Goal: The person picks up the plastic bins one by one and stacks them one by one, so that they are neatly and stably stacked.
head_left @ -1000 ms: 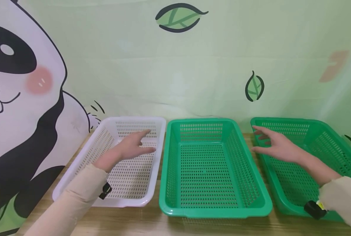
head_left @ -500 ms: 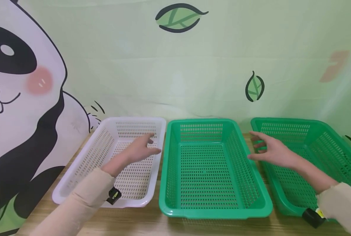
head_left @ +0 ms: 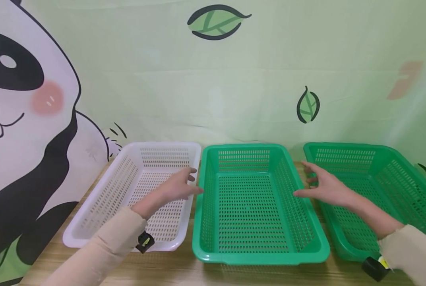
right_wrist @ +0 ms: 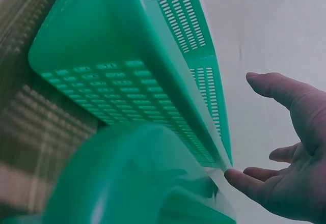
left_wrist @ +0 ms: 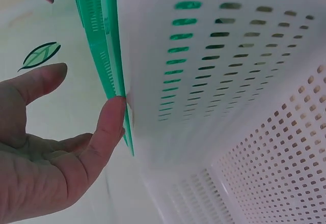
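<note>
A green plastic basket (head_left: 248,258) stands in the middle of the wooden table, its perforated floor bare. My left hand (head_left: 179,186) hovers over the right rim of the white basket (head_left: 127,243), thumb pointing at the green basket's left rim; its fingers are relaxed and hold nothing. In the left wrist view the left hand (left_wrist: 56,158) shows thumb and fingers spread apart. My right hand (head_left: 329,186) is over the gap between the two green baskets, thumb overlapping the middle one's right rim. The right wrist view shows that right hand (right_wrist: 300,158) with its fingers loosely parted, gripping nothing.
A second green basket (head_left: 356,254) stands at the right, partly behind the right forearm. The wooden table (head_left: 170,268) shows along the front. Behind the baskets hangs a pale green backdrop (head_left: 145,79) with a panda and leaves printed on it.
Both hands have moved inward toward the middle green basket and slightly nearer the front, the left one to the right and the right one to the left. The baskets stand where they were.
</note>
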`<state>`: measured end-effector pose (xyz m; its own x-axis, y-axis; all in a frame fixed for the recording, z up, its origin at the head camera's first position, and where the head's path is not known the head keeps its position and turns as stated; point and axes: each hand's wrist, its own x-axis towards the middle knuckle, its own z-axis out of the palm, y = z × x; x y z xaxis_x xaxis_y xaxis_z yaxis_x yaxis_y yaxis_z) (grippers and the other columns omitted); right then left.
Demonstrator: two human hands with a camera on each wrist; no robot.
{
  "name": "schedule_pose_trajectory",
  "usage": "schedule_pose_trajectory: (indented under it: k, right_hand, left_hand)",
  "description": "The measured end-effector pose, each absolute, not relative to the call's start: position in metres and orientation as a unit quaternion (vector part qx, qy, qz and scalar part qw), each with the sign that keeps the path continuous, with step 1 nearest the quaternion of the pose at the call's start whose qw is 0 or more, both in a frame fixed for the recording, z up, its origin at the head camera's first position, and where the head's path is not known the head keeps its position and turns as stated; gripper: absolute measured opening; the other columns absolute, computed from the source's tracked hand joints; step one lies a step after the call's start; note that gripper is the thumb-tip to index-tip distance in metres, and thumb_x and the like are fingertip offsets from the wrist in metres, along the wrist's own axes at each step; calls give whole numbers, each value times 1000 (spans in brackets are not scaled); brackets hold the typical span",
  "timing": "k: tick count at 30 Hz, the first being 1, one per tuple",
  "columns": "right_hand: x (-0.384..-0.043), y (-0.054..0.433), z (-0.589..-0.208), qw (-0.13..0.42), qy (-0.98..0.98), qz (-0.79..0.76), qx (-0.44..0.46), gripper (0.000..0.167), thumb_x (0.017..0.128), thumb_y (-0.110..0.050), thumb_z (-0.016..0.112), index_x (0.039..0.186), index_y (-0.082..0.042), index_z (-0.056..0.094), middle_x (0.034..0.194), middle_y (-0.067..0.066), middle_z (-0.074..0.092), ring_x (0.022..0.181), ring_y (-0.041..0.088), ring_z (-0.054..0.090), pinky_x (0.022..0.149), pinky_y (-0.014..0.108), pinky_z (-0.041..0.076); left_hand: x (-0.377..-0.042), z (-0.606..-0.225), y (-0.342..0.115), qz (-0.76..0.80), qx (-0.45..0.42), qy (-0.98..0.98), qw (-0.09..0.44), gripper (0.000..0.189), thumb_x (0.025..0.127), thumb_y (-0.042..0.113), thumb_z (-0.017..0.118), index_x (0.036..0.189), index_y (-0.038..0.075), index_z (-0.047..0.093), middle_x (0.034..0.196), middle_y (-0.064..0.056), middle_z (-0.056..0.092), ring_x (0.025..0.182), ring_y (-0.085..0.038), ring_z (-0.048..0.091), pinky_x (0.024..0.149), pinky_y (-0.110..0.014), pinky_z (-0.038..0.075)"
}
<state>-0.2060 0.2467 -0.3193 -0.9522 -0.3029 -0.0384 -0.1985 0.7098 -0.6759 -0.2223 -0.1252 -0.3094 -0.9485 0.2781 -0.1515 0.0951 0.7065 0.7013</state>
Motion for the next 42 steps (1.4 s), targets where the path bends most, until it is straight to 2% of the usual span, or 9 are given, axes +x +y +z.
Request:
schedule_pose_trajectory:
  k: [5, 8, 10, 15, 20, 27, 31, 39, 42]
  right_hand:
    - [-205, 244, -324, 80, 924, -351, -130, 98, 78, -36, 69, 143, 3, 8, 138, 34, 24, 117, 50, 37, 83, 54, 45]
    - [-204, 243, -327, 87, 922, -354, -127, 99, 77, -37, 69, 143, 4, 8, 138, 33, 24, 118, 50, 36, 83, 53, 45]
    - [-203, 242, -329, 92, 920, -358, -128, 99, 77, -37, 69, 143, 5, 7, 137, 34, 24, 117, 51, 36, 82, 52, 46]
    - [-201, 239, -334, 109, 917, -363, -121, 97, 79, -32, 69, 141, 8, 7, 134, 35, 27, 112, 48, 42, 76, 45, 49]
    - [-199, 238, -336, 126, 916, -366, -101, 92, 81, -26, 67, 140, 12, 7, 132, 37, 27, 111, 48, 41, 79, 47, 48]
    - [-199, 239, -336, 132, 907, -391, -83, 82, 80, -13, 62, 139, 12, 11, 134, 36, 28, 119, 50, 30, 91, 56, 38]
    - [-199, 240, -338, 136, 903, -400, -81, 80, 80, -11, 60, 139, 13, 12, 134, 36, 27, 119, 49, 30, 91, 55, 39]
    - [-200, 241, -339, 136, 895, -418, -76, 79, 80, -8, 59, 139, 12, 12, 134, 35, 26, 118, 50, 29, 88, 53, 42]
    - [-200, 242, -337, 137, 894, -422, -66, 78, 80, -8, 59, 139, 12, 12, 132, 34, 28, 116, 47, 35, 85, 48, 45]
  left_hand:
    - [-220, -309, -119, 362, 108, 917, 129, 69, 78, 16, 67, 134, -6, 33, 126, -27, 45, 84, -26, 60, 66, -30, 54]
    - [-218, -308, -117, 338, 111, 926, 129, 71, 76, 16, 69, 133, -7, 34, 127, -27, 45, 82, -25, 61, 67, -31, 54]
    - [-217, -308, -117, 317, 109, 934, 124, 71, 75, 17, 71, 132, -6, 36, 127, -25, 47, 87, -27, 60, 72, -34, 53]
    - [-215, -310, -116, 282, 115, 947, 105, 65, 71, 15, 74, 125, -7, 45, 116, -21, 55, 99, -31, 57, 79, -39, 51]
    - [-212, -309, -113, 260, 113, 954, 101, 60, 69, 14, 74, 119, -9, 50, 110, -21, 59, 96, -31, 58, 79, -39, 52]
    - [-215, -310, -103, 231, 113, 960, 108, 34, 66, 8, 75, 95, -3, 60, 78, -8, 62, 68, -17, 56, 63, -29, 50]
    - [-218, -312, -101, 217, 105, 964, 110, 32, 63, 7, 77, 89, -3, 60, 71, -5, 59, 63, -16, 53, 59, -26, 49]
    - [-221, -315, -102, 278, 100, 943, 151, 36, 64, 1, 74, 95, -5, 59, 76, -9, 62, 66, -20, 62, 59, -27, 54]
    - [-222, -315, -104, 306, 92, 934, 162, 40, 66, 0, 74, 102, -7, 57, 82, -12, 62, 68, -19, 62, 62, -28, 54]
